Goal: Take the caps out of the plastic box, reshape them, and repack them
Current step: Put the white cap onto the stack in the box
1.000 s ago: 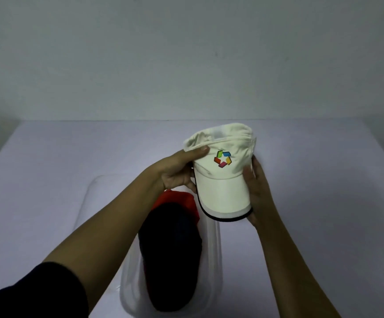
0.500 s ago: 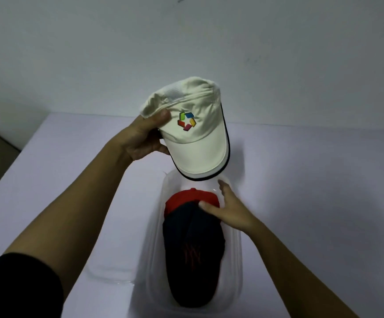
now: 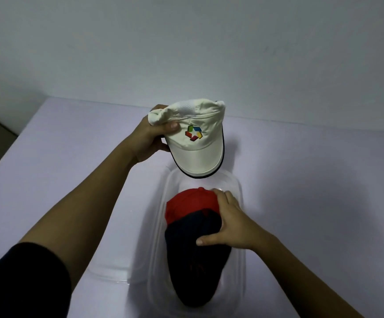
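A cream cap (image 3: pixel 198 148) with a coloured logo hangs in the air above the far end of the clear plastic box (image 3: pixel 239 278); my left hand (image 3: pixel 151 138) grips its crown at the left side. Inside the box lie a dark navy cap (image 3: pixel 193 267) and, under it at the far end, a red cap (image 3: pixel 188 203). My right hand (image 3: pixel 231 223) rests on top of these two, fingers spread over the red crown and thumb pressed on the navy one. The cream cap's brim points down toward the box.
The box stands on a pale lilac table (image 3: pixel 312 180). Its clear lid (image 3: pixel 115 265) lies flat on the table just left of it. A plain grey wall (image 3: pixel 186 47) rises behind. The table's left edge (image 3: pixel 5 157) drops to a darker floor.
My right hand let go of the cream cap, dropped into the box and now presses on the red and navy caps. My left hand alone holds the cream cap, slightly lower than before.
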A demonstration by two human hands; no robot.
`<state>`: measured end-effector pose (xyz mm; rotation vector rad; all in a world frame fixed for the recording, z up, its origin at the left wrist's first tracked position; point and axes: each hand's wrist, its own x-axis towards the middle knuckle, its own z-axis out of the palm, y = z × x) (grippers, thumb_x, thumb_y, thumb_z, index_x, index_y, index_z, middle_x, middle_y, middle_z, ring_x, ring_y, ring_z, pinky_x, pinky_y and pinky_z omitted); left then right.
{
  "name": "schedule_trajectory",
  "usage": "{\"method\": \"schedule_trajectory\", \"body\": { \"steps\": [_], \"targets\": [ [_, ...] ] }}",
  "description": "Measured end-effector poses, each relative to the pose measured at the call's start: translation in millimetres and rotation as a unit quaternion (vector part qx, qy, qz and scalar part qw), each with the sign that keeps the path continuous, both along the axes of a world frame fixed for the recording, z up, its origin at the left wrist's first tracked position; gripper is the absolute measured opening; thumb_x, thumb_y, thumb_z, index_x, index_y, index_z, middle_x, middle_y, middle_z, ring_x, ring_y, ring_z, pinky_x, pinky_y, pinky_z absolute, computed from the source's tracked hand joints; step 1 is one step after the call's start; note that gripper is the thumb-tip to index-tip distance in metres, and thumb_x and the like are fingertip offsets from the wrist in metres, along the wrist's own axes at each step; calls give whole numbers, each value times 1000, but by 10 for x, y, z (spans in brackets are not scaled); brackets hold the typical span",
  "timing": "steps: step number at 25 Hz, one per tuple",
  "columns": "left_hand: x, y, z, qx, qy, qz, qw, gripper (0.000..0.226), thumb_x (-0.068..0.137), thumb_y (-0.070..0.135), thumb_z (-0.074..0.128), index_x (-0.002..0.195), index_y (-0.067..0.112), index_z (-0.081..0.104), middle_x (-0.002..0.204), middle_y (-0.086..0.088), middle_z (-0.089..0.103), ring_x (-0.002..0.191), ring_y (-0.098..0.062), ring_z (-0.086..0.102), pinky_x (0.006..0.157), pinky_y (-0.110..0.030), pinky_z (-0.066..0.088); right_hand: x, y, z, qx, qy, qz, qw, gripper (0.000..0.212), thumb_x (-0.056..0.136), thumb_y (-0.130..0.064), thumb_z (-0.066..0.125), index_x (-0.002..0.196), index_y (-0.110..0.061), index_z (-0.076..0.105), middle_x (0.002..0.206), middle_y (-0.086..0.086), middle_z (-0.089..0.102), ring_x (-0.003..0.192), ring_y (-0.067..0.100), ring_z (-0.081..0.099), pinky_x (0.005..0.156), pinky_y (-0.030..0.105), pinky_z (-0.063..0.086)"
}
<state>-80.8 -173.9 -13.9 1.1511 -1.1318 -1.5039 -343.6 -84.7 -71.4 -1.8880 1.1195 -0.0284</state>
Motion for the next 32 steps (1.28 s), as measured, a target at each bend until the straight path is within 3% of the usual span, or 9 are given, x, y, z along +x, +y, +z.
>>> {"method": "schedule_trajectory", "body": {
  "steps": [4,7,11,15,19,21,24,28,32],
  "targets": [
    [-144,4,-91,29,-40,-36,998,47,60,22,77,99,18,52,96,-5,64,92,-24,65,64,-40,53,-8,66,85,-29,-7,13,999,115,55,-58,80,142,-34,10,126,-6,29,128,13,26,110,36,31],
    [-228,71,-268,50,-78,-81,992,41,59,24,80,91,26,54,93,-4,62,91,-26,62,66,-39,47,-16,95,92,-45,-9,9,999,117,55,-61,79,144,-35,8,125,-7,28,127,12,27,110,36,32],
    [-228,147,-352,104,-65,-122,985,39,62,21,79,93,22,54,97,-5,64,93,-25,65,68,-38,51,-21,134,135,-63,4,21,998,117,56,-62,77,143,-34,5,120,-12,22,126,12,26,108,37,36],
    [-263,230,-443,152,-78,-132,976,31,72,14,72,95,17,52,93,-4,67,86,-22,68,56,-34,55,-21,163,137,-87,5,22,996,120,56,-65,75,145,-35,0,123,-13,20,128,11,23,109,36,35],
    [-281,347,-645,201,-45,-113,972,48,67,26,77,108,15,53,107,-12,67,100,-32,66,74,-55,53,-66,140,170,-82,-11,21,996,121,53,-73,70,145,-36,1,130,-14,17,130,12,23,110,36,34],
    [-264,372,-662,208,-39,-101,972,62,63,30,80,116,13,52,114,-14,66,106,-34,63,78,-58,52,-119,61,146,-133,-79,-47,987,99,64,-79,54,142,-37,10,129,-15,16,127,13,29,106,32,35],
    [-247,374,-643,209,-42,-101,972,78,58,37,85,121,10,48,119,-15,64,110,-34,62,78,-57,53,-258,-228,-12,-251,-130,-173,943,66,88,-60,39,138,-18,30,132,4,38,121,21,43,103,40,41],
    [-262,397,-645,225,-48,-99,968,69,68,33,78,125,10,45,124,-16,62,113,-34,61,76,-53,54,-200,-529,-117,-226,-68,-97,967,56,92,-46,40,138,-13,40,138,5,48,127,17,39,105,33,32],
    [-412,432,-591,230,-122,-128,957,42,82,33,71,114,14,51,106,-6,65,94,-19,64,65,-30,52,-136,-672,-225,-268,49,-49,961,57,89,-51,24,102,-9,59,94,7,64,94,30,55,79,33,33]
  ]
}}
